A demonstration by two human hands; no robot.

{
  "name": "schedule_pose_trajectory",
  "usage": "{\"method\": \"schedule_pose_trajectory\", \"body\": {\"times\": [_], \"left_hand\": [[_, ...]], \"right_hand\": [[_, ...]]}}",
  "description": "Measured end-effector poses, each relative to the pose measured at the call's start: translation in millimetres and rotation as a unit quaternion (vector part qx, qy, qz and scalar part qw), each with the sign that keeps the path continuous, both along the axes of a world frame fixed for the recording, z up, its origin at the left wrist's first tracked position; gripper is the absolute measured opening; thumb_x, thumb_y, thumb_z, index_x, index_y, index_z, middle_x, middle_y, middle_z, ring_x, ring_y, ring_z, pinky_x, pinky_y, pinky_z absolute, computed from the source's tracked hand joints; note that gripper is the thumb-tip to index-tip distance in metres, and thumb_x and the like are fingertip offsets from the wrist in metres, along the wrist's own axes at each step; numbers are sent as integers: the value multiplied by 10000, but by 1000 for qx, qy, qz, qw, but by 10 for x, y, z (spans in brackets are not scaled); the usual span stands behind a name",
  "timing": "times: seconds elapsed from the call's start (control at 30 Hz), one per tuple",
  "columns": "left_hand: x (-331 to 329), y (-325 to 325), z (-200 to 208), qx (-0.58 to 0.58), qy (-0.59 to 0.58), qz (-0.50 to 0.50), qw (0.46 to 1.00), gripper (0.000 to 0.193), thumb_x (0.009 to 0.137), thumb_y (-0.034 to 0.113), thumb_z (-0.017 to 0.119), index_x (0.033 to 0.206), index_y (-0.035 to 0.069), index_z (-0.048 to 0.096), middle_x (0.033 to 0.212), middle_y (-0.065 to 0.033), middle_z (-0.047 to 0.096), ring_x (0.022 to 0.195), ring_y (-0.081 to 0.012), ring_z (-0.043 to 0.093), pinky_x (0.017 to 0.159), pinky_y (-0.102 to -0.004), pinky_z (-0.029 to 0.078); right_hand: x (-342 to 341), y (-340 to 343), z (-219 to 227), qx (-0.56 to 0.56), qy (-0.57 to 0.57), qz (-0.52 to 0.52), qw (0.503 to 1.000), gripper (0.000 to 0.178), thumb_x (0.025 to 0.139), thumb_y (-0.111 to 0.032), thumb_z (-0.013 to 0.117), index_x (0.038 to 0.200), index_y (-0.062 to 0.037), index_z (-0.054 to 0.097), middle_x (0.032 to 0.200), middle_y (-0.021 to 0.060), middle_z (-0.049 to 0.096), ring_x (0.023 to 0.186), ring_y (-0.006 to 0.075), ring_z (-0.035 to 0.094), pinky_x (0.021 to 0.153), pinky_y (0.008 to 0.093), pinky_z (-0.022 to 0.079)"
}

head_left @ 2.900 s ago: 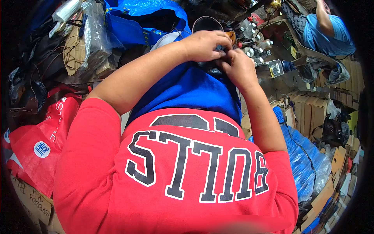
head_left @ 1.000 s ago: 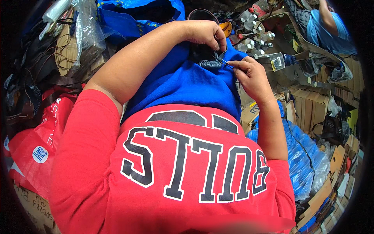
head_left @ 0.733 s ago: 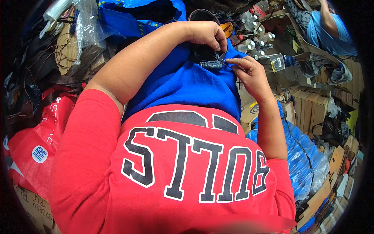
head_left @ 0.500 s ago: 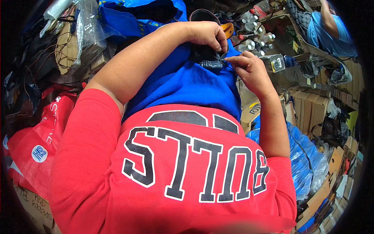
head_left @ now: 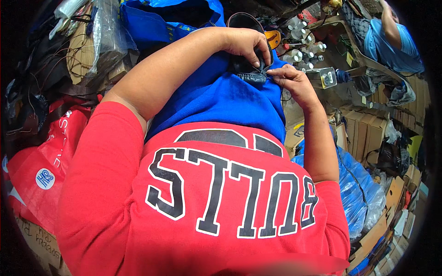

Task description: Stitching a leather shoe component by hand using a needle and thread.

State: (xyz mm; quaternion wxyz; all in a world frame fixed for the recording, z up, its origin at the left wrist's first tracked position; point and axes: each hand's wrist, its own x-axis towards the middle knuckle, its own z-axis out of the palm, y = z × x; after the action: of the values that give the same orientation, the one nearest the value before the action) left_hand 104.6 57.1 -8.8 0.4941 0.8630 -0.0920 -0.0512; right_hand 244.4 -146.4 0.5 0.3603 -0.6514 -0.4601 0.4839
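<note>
A black leather shoe (head_left: 252,78) with a gathered, stitched edge lies on the blue cloth (head_left: 207,99) over my lap. My left hand (head_left: 247,45) reaches over it from the left. Its thumb and fingers point down into the dark opening, the fingertips pressing on the leather. From the right, my right hand (head_left: 294,82) pinches the shoe's edge between thumb and forefinger, its other fingers curled. Anything finer between those fingertips is too small to make out. Part of the shoe is hidden beneath my left hand.
Clear bottles with white caps (head_left: 294,56) and an orange flat piece (head_left: 273,39) lie beyond my hands. A blue bag (head_left: 152,27) stands far left, a red bag (head_left: 50,161) nearer. Cardboard boxes (head_left: 363,129) and blue plastic (head_left: 350,188) sit right. A person in blue (head_left: 391,43) is far right.
My left fingers have moved slightly down and left, deeper over the shoe's opening, and spread a little. My right hand has shifted slightly, still at the shoe's edge.
</note>
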Motion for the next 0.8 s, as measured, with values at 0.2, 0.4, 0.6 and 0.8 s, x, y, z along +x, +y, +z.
{"method": "schedule_pose_trajectory", "body": {"times": [0.2, 0.4, 0.6, 0.8], "left_hand": [[-21, -57, 52, 22, -6, 28, 999, 284, 692, 53, 690, 973, 98, 691, 938, -68, 545, 953, -208, 513, 877, -297, 405], [-265, -63, 51, 100, -185, 224, 952, 321, 706, -83, 461, 955, 41, 622, 969, -109, 508, 854, -215, 560, 753, -301, 472], [-809, -357, 87, 109, -180, 328, 921, 236, 775, -5, 596, 963, 113, 676, 855, -88, 570, 724, -204, 574, 656, -305, 486], [-871, -557, 85, 343, -170, 344, 857, 139, 700, 74, 685, 822, 139, 694, 774, -23, 579, 801, -227, 559, 745, -346, 425]], "right_hand": [[-210, 59, 28, 43, -119, -41, 991, 179, 786, -42, 677, 964, -31, 694, 891, 15, 599, 845, 102, 541, 770, 224, 428], [-303, -71, 126, 98, -208, -30, 973, 185, 765, -63, 684, 943, -105, 715, 739, 31, 529, 684, 131, 513, 629, 269, 426], [-595, -199, 124, 142, -403, -39, 903, 282, 750, -32, 662, 1007, -141, 697, 716, 106, 494, 665, 249, 532, 628, 331, 446], [-435, -193, 47, 118, -292, -42, 948, 329, 771, -22, 642, 1067, -158, 686, 693, 80, 467, 641, 210, 507, 634, 288, 435]]}}
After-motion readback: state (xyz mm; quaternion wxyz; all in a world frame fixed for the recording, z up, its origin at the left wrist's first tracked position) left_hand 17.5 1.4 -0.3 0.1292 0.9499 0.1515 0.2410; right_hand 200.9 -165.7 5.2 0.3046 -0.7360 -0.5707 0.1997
